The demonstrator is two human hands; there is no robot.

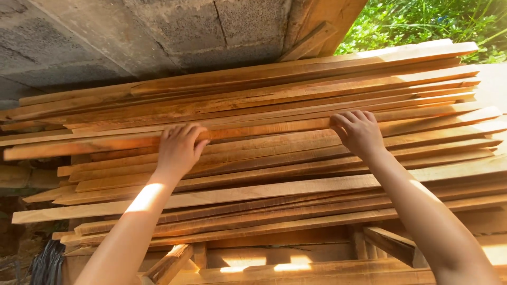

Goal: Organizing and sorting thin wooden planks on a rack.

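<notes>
Bare forearms reaching up the stack of long rough-sawn brown wooden planks (274,174); left hand (179,150) and right hand (359,132) gripping one plank's edge (264,131) mid-stack, below the grey concrete-block wall (132,37).

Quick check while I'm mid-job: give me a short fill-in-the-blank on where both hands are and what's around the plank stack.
1. Both hands grip the same long wooden ____ in the stack.
2. The left hand and right hand have fingers curled over its ____ edge.
3. Behind the stack stands a grey ____ wall.
4. Green ____ shows at the upper right.

Missing words: plank; far; block; foliage
</notes>
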